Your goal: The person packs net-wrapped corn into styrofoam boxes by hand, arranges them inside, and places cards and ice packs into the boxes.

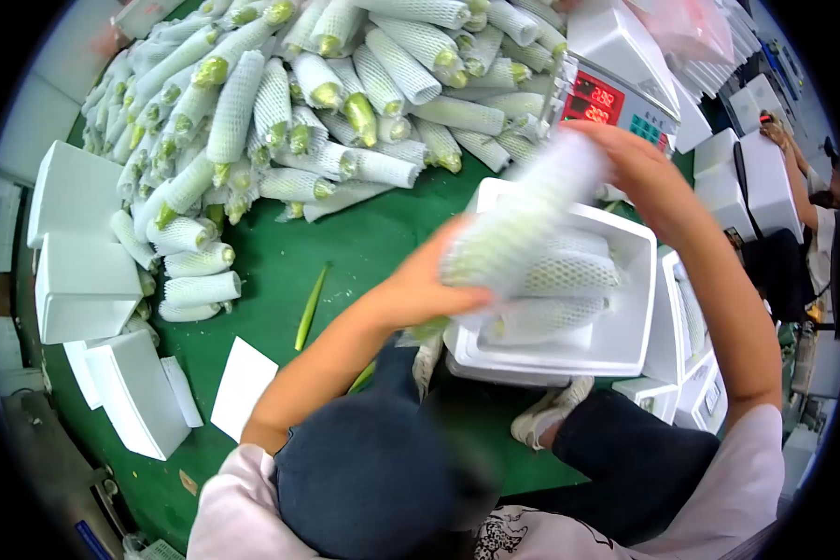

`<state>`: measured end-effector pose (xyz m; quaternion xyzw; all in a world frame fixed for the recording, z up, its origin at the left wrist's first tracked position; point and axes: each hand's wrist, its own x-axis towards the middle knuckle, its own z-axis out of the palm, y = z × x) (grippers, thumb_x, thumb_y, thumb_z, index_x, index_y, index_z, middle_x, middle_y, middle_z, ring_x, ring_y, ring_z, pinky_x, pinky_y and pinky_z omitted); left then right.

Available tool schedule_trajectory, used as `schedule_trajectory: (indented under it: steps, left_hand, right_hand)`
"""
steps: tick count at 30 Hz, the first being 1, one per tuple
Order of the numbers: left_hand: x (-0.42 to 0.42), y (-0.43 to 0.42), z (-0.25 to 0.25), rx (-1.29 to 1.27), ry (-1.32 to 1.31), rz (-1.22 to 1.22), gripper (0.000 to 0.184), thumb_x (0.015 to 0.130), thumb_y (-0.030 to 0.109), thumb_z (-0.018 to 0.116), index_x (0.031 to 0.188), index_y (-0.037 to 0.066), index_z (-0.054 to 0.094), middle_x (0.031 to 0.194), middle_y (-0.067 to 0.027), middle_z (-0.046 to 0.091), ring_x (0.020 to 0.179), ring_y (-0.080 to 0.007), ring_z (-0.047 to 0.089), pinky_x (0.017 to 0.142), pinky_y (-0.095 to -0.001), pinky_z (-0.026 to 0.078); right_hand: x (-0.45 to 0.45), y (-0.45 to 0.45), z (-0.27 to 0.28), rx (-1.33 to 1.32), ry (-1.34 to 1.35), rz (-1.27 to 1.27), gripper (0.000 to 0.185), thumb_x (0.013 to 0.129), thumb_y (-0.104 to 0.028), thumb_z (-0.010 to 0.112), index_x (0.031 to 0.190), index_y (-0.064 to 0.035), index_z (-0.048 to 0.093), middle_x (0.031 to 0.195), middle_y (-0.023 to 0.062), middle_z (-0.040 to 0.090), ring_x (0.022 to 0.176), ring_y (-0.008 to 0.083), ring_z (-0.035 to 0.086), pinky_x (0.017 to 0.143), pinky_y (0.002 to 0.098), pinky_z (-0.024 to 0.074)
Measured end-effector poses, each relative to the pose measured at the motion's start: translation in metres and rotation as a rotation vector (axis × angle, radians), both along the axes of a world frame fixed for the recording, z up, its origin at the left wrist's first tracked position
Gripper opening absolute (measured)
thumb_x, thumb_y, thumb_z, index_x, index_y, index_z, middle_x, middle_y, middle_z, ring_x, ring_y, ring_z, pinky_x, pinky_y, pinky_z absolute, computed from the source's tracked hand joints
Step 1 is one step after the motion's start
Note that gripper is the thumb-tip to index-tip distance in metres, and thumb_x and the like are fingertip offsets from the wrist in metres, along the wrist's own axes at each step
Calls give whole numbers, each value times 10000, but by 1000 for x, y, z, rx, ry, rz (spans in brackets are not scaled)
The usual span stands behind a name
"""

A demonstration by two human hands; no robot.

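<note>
Both hands hold a long pale-green vegetable in a white foam net sleeve [523, 219], tilted over an open white foam box [630, 322]. It is smeared by motion. My left hand [434, 275] grips its lower near end, thumb along the underside. My right hand [625, 163] is closed round its upper far end, beside the scale, with fingertips partly hidden. Inside the box lie several more sleeved vegetables [565, 275] side by side. Bare white wall shows at the box's right side.
A large heap of sleeved vegetables [345, 84] covers the back of the green surface [345, 247]. A scale with red digits [595, 98] stands behind the box. White foam boxes [93, 280] stand left, more [677, 313] right. A green leaf [311, 308] lies nearby. Another person [793, 177] is far right.
</note>
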<state>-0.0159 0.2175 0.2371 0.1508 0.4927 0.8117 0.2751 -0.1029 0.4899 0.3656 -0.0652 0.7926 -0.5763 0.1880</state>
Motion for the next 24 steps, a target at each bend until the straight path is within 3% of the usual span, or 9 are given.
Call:
schedule_trajectory:
  steps: [2,4,6,10,13,18,21,23,24]
  left_hand:
    - [13,-45,-51,-251,-122,469,959,753,162,818,1525,34,264,1368,-127,533,1225,-215,546,1049,-391,441]
    - [34,-92,-118,-727,56,713,993,743,67,731,1562,31,170,1395,-176,493,1232,-253,533,1044,-369,433]
    - [65,-115,-144,-1215,-61,711,929,754,58,680,1567,134,236,1426,-292,427,1248,-443,499,1044,-454,431]
    - [115,-158,-223,-1780,498,619,820,750,-6,687,1482,257,428,1439,-222,440,1261,-439,470,1034,-514,409]
    - [124,-185,-261,-1657,631,731,802,729,1,712,1449,236,450,1441,-222,438,1249,-425,479,1006,-527,410]
    - [132,-213,-271,-1542,625,733,838,681,-1,764,1418,221,431,1405,-203,482,1181,-420,526,976,-499,427]
    - [133,-213,-271,-1580,579,709,831,685,-2,760,1415,223,433,1398,-203,487,1190,-418,520,990,-499,424]
    - [137,-214,-276,-1626,569,703,841,668,-22,756,1413,203,437,1399,-211,485,1213,-415,509,1006,-505,421]
    - [138,-216,-280,-1647,575,708,840,665,-27,753,1412,195,439,1402,-213,484,1218,-414,507,1007,-508,420]
  right_hand:
    - [-40,-41,-32,303,-2,163,499,959,-422,609,1272,-38,664,1219,75,668,1143,178,599,1000,332,448]
    - [-99,-75,-98,557,54,385,510,900,-393,657,1192,24,681,1140,150,709,1051,260,659,929,350,496]
    - [-167,-101,-201,897,196,385,476,854,-398,632,1092,5,721,1080,221,714,973,331,694,872,442,526]
    - [-221,-137,-270,1118,-52,512,531,874,-430,584,1153,7,697,1232,246,653,1054,393,660,898,479,515]
    - [-239,-149,-325,1003,-437,261,823,873,-617,573,1471,-66,439,1307,258,566,1035,376,640,766,558,545]
    - [-247,-165,-383,792,-396,-72,816,774,-605,694,1401,-120,501,1219,181,620,1021,344,631,757,556,532]
    - [-254,-155,-360,758,-405,-30,706,694,-618,740,1205,-152,598,1001,96,655,834,254,637,602,420,500]
    - [-248,-152,-313,829,-561,147,585,758,-617,679,1084,-133,635,936,91,652,752,227,627,548,326,475]
    - [-234,-154,-286,712,-598,118,444,763,-599,678,877,-178,590,765,40,593,642,172,566,490,266,388]
